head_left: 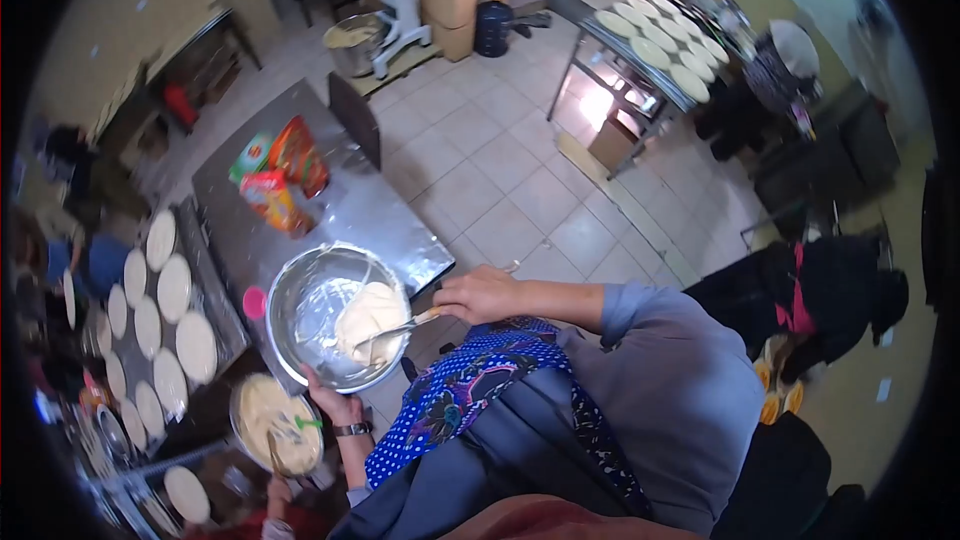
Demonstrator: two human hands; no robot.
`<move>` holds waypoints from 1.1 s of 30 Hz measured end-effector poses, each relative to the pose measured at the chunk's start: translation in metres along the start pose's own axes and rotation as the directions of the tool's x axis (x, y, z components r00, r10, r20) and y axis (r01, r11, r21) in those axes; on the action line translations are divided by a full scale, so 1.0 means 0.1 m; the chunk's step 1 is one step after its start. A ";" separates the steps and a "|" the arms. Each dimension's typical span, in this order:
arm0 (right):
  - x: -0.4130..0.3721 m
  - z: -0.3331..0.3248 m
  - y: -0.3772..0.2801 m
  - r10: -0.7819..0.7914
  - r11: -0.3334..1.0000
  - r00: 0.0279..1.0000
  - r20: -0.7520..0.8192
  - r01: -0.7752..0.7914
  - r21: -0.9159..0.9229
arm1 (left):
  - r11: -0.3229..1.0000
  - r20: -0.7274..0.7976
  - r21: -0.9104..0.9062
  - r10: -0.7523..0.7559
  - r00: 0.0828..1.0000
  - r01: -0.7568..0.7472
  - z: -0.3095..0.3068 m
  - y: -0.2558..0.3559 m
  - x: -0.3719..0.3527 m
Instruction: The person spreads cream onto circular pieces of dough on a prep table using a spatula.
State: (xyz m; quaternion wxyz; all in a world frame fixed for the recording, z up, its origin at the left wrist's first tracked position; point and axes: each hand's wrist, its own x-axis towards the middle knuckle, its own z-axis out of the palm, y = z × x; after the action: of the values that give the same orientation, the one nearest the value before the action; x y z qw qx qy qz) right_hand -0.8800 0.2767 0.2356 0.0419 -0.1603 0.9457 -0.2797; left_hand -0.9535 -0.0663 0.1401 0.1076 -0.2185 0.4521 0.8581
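Observation:
A large steel mixing bowl stands at the near edge of the metal table, with a thick pale cream heaped on its right side. My left hand grips the bowl's near rim; a watch is on that wrist. My right hand is closed around the handle of a metal stirring utensil, whose far end is in the cream. Whether it is a spoon or a spatula I cannot make out. On the left, a small pink cup or lid lies beside the bowl.
Bright food packets stand on the metal table. Below left, a co-worker's hand works in another bowl of cream. Pale round discs cover the left table; more lie on the table at back right. People stand around.

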 end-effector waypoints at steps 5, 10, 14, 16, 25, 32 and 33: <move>-0.84 -0.58 0.68 0.318 0.946 0.942 -0.111 -0.308 0.095 | 0.982 0.210 0.112 -0.170 0.963 0.149 1.63 -0.57 0.22; -1.66 -1.20 1.66 0.381 0.915 0.858 -0.346 -0.404 0.004 | 0.952 0.418 0.244 -0.275 0.866 0.184 3.13 -1.66 0.54; -2.16 -1.88 2.34 0.336 0.894 0.779 -0.529 -0.441 -0.082 | 0.910 0.535 0.253 -0.414 0.737 0.327 4.36 -2.36 0.59; -2.36 -2.16 2.68 0.370 0.887 0.759 -0.536 -0.460 -0.040 | 0.904 0.525 0.331 -0.415 0.743 0.271 4.93 -2.59 0.51; -2.56 -3.01 4.11 0.431 0.836 0.798 -0.421 -0.529 -0.147 | 0.783 0.553 0.573 -0.587 0.591 0.242 6.79 -3.55 0.93; -2.14 -3.28 5.29 0.569 0.809 0.750 -0.337 -0.585 0.066 | 0.735 0.500 0.561 -0.668 0.551 0.381 7.82 -4.21 1.96; -2.04 -3.38 5.41 0.631 0.773 0.723 -0.281 -0.619 0.140 | 0.736 0.506 0.560 -0.668 0.545 0.382 7.99 -4.26 2.11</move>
State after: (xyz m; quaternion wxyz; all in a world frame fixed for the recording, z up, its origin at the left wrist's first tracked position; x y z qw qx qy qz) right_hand -0.8960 0.9460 0.2242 -0.0136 0.2147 0.9332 -0.2878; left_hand -1.1988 0.8301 0.1259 0.5630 0.0089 0.4494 0.6935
